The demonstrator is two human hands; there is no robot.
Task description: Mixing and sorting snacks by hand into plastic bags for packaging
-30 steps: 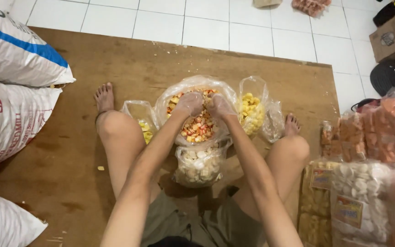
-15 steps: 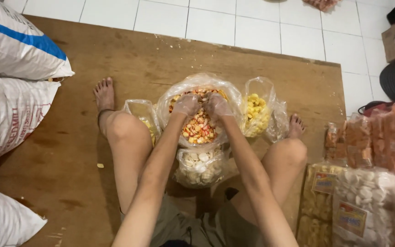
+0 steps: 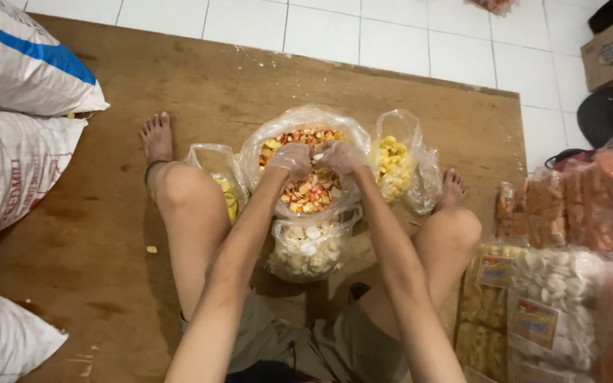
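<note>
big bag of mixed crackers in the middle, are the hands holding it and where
Both gloved hands, left hand and right hand, are inside the open mouth of the big clear bag, on the mixed crackers. Whether they grip any cannot be told.

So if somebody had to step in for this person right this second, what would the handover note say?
Left hand and right hand: both in thin clear gloves, down in the big clear bag of mixed red and yellow crackers; grip hidden.
Bag of white crackers sits just in front, two bags of yellow crackers flank it, all on the wooden board.
Sealed packs lie at the right.
Open bags still unsealed.
</note>
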